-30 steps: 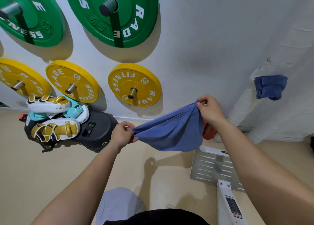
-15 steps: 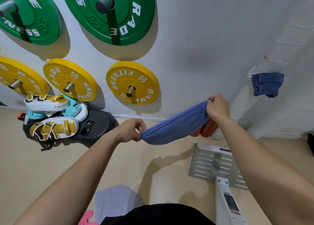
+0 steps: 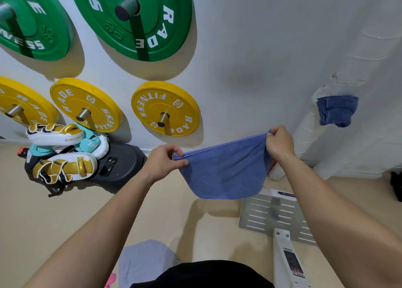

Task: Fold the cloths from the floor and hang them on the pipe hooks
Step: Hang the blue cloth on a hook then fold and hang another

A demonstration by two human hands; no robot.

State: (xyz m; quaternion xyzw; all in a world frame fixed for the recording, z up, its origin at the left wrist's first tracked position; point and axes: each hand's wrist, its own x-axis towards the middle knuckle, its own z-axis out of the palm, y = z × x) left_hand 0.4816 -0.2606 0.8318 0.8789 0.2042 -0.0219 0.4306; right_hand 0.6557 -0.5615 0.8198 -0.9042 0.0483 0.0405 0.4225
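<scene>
the left hand (image 3: 164, 163) pinches one top corner of a blue cloth (image 3: 224, 174) and the right hand (image 3: 279, 143) pinches the other, fingers curled round the edge — the cloth hangs between them in the air, sagging in a rounded drape above the beige floor (image 3: 54, 218). a second blue cloth (image 3: 336, 110) hangs bunched on the white wrapped pipe (image 3: 304, 133) at the right wall, well apart from the held one, while a pale grey cloth (image 3: 145, 261) lies on the floor by the person's body — yellow weight plates (image 3: 166, 107) and green weight plates (image 3: 132, 20) sit on wall pegs.
</scene>
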